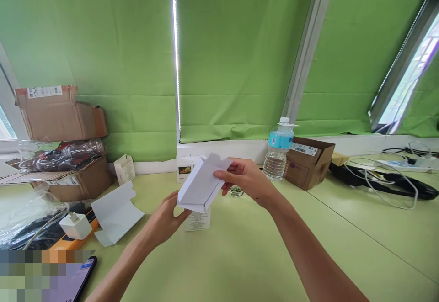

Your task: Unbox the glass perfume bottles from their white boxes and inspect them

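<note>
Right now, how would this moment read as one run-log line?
left hand: grip on folded white card | right hand: grip on same card | water bottle: upright on table

Left fingers [182, 217] and right fingers [225, 176] hold folded white card [202, 181] — a bottle [276, 156] stands beyond.

The person's slender left hand [169, 213] is bare, and the left forearm [133, 258] is uncovered as far as the lower edge of the view. The right hand [247, 178] is also bare and slim in form; the uncovered right forearm [305, 242] has a smooth, long shape, which becomes wider away from the narrow wrist [274, 198]
</note>
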The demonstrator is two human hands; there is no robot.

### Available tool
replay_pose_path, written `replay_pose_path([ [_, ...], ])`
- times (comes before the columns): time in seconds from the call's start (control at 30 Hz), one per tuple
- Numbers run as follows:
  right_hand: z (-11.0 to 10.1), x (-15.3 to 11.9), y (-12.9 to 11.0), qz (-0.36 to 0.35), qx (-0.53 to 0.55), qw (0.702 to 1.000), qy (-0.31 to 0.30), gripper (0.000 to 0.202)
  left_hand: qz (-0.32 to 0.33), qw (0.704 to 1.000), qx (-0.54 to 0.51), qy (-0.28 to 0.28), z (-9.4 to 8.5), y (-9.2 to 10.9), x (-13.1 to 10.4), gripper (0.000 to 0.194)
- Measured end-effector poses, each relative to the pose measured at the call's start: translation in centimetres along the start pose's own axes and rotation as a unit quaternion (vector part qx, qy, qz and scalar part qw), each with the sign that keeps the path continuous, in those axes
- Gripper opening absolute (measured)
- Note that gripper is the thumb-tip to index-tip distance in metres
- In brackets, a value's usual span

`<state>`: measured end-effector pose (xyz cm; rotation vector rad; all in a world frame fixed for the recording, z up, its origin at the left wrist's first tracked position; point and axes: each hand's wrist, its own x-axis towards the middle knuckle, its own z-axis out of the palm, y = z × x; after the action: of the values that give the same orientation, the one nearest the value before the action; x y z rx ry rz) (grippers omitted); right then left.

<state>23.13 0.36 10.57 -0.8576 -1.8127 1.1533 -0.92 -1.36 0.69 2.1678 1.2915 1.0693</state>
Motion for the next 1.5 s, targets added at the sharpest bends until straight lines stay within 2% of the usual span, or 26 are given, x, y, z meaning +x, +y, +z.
replay_pose_path([
  [0.17,0.7,0.8,1.3,-0.004,0.012,1.000,-0.021,0.043,-0.059,0.995,-0.068,-0.038,-0.5,0.5,0.2,0.033],
  [0.3,0.6,1.6,2.7,-0.006,0.012,1.000,-0.028,0.043,-0.070,0.987,-0.134,-0.048,-0.7,0.5,0.3,0.038],
  [0.47,-0.1,2.1,3.8,-0.016,-0.016,1.000,-0.008,0.040,-0.071,0.972,-0.215,-0.058,-0.2,-0.5,0.3,0.032],
  [0.63,-0.3,2.2,4.2,-0.021,-0.092,0.996,0.005,0.039,-0.078,0.964,-0.249,-0.052,0.4,-1.6,0.3,0.027],
  [0.77,-0.2,2.1,4.0,-0.026,-0.123,0.992,0.013,0.036,-0.078,0.970,-0.228,-0.037,0.5,-1.5,0.2,0.027],
  [1.0,0.4,1.5,3.7,-0.044,-0.250,0.967,0.034,0.035,-0.033,0.993,-0.108,-0.015,0.6,-1.0,0.0,0.020],
  [1.17,1.1,1.1,3.3,-0.044,-0.259,0.963,0.067,0.047,-0.033,0.996,-0.084,-0.015,0.6,-1.1,0.0,0.019],
  [1.5,2.0,0.8,2.6,-0.136,-0.277,0.948,0.076,0.037,-0.065,0.995,-0.080,-0.005,0.4,-0.3,-0.1,0.023],
])
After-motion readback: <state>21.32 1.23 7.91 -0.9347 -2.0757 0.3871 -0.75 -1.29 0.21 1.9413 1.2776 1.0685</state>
